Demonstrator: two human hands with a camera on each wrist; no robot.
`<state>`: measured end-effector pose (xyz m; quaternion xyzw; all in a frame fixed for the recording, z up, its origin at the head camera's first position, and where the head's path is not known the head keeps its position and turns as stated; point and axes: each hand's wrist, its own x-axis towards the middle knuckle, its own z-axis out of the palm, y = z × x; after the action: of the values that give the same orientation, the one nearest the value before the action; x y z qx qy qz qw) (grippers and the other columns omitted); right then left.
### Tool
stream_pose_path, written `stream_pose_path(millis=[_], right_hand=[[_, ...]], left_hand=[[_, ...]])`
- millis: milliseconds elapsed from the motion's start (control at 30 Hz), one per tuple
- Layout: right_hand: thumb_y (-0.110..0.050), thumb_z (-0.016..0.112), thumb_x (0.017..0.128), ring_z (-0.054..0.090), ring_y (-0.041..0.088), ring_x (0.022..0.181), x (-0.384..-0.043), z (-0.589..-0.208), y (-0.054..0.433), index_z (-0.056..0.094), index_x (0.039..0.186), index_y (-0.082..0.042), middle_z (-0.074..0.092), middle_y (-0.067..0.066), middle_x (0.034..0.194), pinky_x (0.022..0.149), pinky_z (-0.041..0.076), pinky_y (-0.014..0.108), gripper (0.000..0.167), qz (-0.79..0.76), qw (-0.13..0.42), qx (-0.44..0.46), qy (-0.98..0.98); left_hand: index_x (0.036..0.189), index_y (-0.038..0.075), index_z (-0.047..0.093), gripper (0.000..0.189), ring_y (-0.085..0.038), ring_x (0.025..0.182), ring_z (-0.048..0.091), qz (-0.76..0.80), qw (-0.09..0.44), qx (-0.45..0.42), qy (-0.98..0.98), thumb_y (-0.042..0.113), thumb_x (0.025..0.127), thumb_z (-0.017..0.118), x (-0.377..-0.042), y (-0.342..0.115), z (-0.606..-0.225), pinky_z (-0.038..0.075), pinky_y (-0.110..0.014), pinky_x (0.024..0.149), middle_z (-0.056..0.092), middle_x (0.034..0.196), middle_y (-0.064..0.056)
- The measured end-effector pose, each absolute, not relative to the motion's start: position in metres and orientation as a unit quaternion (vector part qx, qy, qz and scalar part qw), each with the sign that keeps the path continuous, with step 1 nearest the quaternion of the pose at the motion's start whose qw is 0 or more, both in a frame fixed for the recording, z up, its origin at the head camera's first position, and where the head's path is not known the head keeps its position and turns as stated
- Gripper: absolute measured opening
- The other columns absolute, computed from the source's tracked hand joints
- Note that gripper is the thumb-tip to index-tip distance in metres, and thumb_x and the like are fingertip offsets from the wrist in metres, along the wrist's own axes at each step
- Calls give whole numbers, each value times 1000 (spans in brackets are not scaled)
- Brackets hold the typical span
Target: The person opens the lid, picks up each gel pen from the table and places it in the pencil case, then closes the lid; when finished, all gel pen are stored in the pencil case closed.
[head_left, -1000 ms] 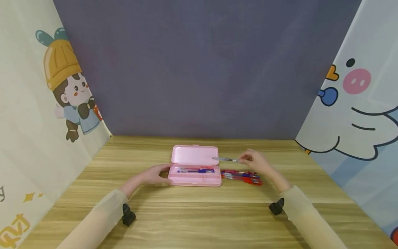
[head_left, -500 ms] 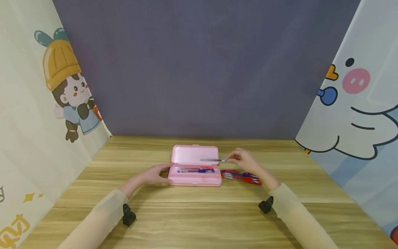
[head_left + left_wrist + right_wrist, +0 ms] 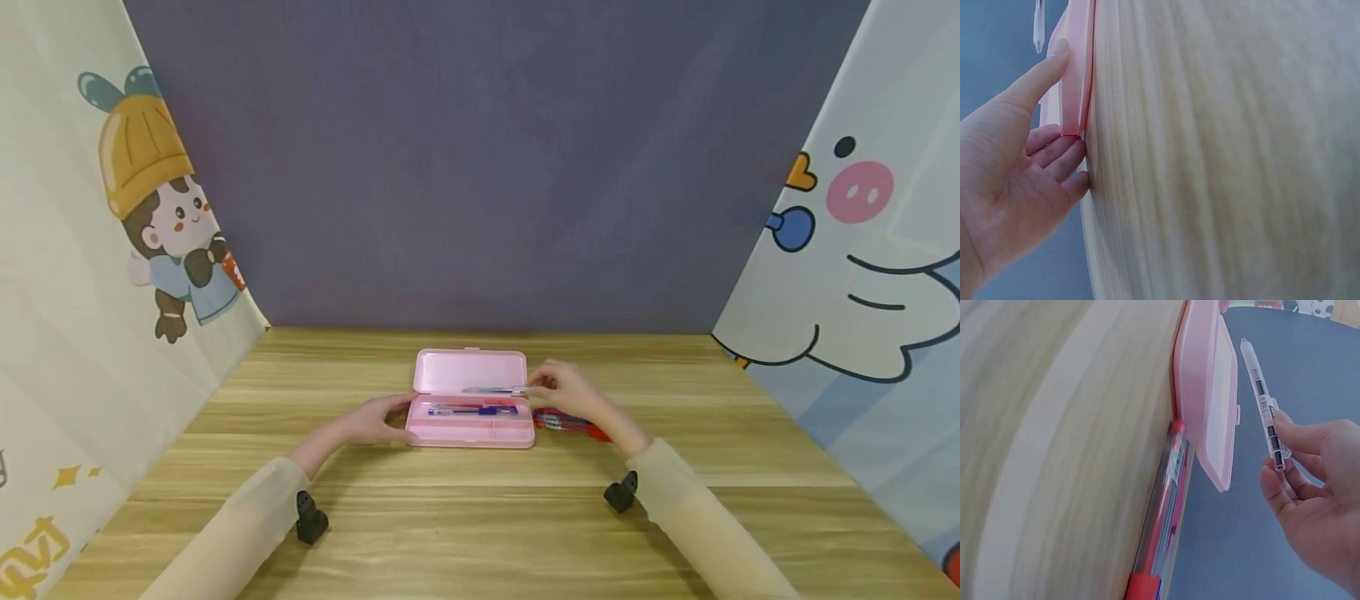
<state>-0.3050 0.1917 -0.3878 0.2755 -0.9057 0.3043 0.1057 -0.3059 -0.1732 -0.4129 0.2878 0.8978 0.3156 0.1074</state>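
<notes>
A pink plastic pencil case [image 3: 450,433] lies on the table with its lid [image 3: 470,367] folded back. My left hand [image 3: 370,421] holds its left end, thumb at the front corner and fingers at the end, as the left wrist view shows. Inside the back compartment lie a blue-capped pen [image 3: 468,411] and a red one partly behind it. My right hand [image 3: 1319,469] pinches a clear capped pen [image 3: 1264,403] with a dark refill by one end. In the head view this pen overlaps the lower part of the lid, pointing left.
Several red and blue pens [image 3: 566,422] lie in a bunch just right of the case, partly hidden under my right forearm. A dark panel [image 3: 480,167] rises behind the wood-grain table [image 3: 450,517], with printed cartoon panels at both sides.
My right hand has moved left with the clear pen, from right of the case to over the lid's lower edge. My left hand has stayed at the case's end.
</notes>
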Motion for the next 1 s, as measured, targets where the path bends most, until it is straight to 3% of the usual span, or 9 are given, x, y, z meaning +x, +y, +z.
stream_pose_path(millis=[1000], right_hand=[[-16,72,83,49,3,63,-305,-401,145,71,83,-10,62,-3,74,57,44,17,6,263,61,323,-907]], left_hand=[[143,2,37,84,-35,130,42,312,103,284,901,39,78,75,-304,-173,-411,35,-48,109,44,141,-21]])
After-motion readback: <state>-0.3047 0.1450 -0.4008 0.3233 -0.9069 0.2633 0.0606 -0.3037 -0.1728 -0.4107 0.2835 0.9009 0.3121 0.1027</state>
